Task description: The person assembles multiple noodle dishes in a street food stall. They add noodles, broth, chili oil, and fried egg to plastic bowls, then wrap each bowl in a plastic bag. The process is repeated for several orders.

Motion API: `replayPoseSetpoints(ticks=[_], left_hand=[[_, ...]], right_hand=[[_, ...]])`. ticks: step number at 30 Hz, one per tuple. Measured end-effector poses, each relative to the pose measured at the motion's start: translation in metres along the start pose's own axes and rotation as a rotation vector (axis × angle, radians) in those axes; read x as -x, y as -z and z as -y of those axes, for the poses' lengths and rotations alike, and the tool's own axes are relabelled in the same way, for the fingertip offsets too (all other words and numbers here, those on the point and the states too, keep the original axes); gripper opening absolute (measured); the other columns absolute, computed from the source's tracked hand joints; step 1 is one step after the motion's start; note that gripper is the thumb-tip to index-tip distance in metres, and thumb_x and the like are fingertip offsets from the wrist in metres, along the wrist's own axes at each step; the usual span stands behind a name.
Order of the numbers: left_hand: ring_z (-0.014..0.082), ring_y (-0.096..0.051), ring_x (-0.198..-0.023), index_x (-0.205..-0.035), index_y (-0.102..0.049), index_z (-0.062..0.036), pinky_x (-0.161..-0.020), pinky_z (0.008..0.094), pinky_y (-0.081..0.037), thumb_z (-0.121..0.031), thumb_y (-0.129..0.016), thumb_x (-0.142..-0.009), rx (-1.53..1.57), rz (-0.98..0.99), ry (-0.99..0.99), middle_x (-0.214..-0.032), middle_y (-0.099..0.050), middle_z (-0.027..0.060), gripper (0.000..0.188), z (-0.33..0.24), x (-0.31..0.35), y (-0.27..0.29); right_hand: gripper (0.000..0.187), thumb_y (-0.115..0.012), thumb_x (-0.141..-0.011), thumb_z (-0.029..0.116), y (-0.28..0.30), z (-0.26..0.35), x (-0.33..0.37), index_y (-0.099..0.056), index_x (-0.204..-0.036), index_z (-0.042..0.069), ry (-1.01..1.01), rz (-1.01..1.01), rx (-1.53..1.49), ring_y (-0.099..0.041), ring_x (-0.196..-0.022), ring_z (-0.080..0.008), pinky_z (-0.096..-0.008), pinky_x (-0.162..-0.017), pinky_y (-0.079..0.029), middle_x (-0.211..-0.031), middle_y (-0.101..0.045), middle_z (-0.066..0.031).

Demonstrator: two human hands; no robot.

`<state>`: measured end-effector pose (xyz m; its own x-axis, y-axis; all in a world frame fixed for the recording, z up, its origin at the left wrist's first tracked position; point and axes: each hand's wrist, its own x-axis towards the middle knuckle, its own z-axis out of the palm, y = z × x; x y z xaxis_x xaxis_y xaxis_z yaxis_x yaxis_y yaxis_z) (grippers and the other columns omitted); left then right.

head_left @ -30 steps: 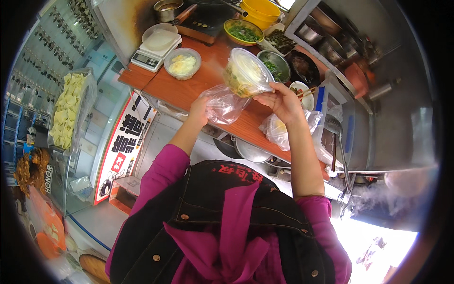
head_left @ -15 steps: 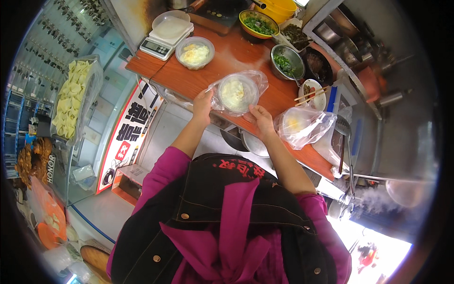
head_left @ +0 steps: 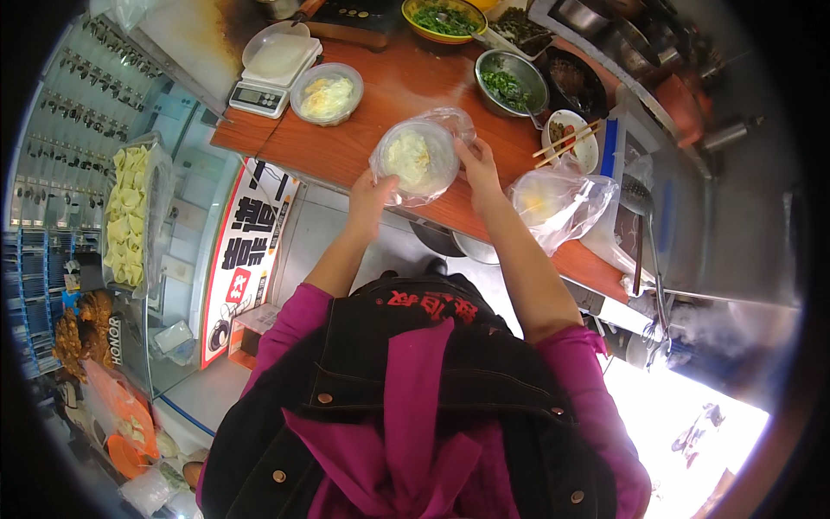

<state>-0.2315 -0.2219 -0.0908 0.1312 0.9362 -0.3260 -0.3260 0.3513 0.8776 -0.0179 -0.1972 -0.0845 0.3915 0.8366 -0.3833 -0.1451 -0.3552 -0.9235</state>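
Note:
Over the front edge of the brown counter, a round clear plastic bowl (head_left: 413, 164) with pale, whitish-yellow food sits inside a thin clear plastic bag (head_left: 450, 125). My left hand (head_left: 372, 201) is closed on the bag at the bowl's near left rim. At the far right side, my right hand (head_left: 478, 166) pinches the bag by the bowl's edge. A similar uncovered bowl (head_left: 327, 93) stands farther left beside a white kitchen scale (head_left: 275, 69). To the right of my right hand lies another bagged bowl (head_left: 553, 203).
A metal bowl of chopped greens (head_left: 510, 82), a yellow bowl of greens (head_left: 443, 19) and a dark pan (head_left: 572, 82) line the back. Chopsticks (head_left: 566, 143) rest across a small white bowl (head_left: 581, 130). A skimmer (head_left: 638, 197) and steam are at right; folded dumplings (head_left: 127, 216) fill a tray at left.
My right hand has shifted up along the bowl's right side, while my left hand has dropped to its near left rim. The bag's loose part now bunches at the far right.

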Motion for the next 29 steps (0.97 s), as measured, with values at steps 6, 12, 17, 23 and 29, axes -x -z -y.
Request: replayPoseSetpoints(ticks=[6,12,17,23,29], left_hand=[[0.0171,-0.063,-0.097,-0.12,-0.058,-0.0015,-0.085,0.0303,-0.05,-0.004,-0.061,-0.084,0.202,0.078,0.038,-0.109,-0.065,0.0079,0.036,-0.019,0.008,0.004],[0.0161,-0.062,-0.099,-0.121,-0.057,-0.0021,-0.087,0.0286,-0.048,0.0,-0.065,-0.082,0.178,0.012,-0.016,-0.11,-0.065,0.0073,0.04,-0.042,0.024,0.001],[0.0142,-0.062,-0.098,-0.121,-0.058,-0.0028,-0.088,0.0281,-0.048,-0.005,-0.067,-0.082,-0.002,-0.03,0.061,-0.109,-0.065,0.0058,0.04,-0.056,0.029,-0.013],[0.0136,-0.062,-0.086,-0.114,-0.063,-0.0025,-0.076,0.0285,-0.049,-0.011,-0.069,-0.081,-0.237,0.04,0.231,-0.098,-0.066,0.0051,0.034,-0.039,0.0,-0.034],[0.0263,-0.068,-0.088,-0.114,-0.066,-0.0159,-0.076,0.0368,-0.051,-0.032,-0.068,-0.086,-1.288,0.319,-0.054,-0.101,-0.071,0.009,0.033,-0.06,-0.038,-0.032]], right_hand=[[0.017,-0.054,-0.096,0.02,0.01,0.022,-0.006,-0.061,-0.1,0.005,0.059,0.09,-0.332,-0.054,-0.082,-0.0104,-0.0256,-0.073,-0.044,-0.09,-0.06,-0.001],[0.014,-0.051,-0.097,0.018,0.034,0.053,0.03,-0.059,-0.093,0.006,0.024,0.214,-0.468,-0.053,-0.069,-0.0103,-0.0254,-0.063,-0.043,-0.08,-0.058,-0.0003],[0.017,-0.052,-0.098,0.021,0.053,0.076,0.05,-0.057,-0.092,0.006,-0.022,0.342,-0.43,-0.054,-0.07,-0.0145,-0.03,-0.066,-0.044,-0.078,-0.057,-0.0019],[0.018,-0.051,-0.099,0.021,0.061,0.085,0.071,-0.059,-0.094,0.005,-0.08,0.336,-0.485,-0.055,-0.072,-0.0131,-0.0286,-0.067,-0.046,-0.079,-0.058,-0.0023],[0.026,-0.051,-0.097,0.015,0.069,0.126,0.072,-0.053,-0.119,0.001,0.185,0.456,-0.495,-0.063,-0.098,-0.0203,-0.043,-0.095,-0.05,-0.086,-0.062,-0.0064]])
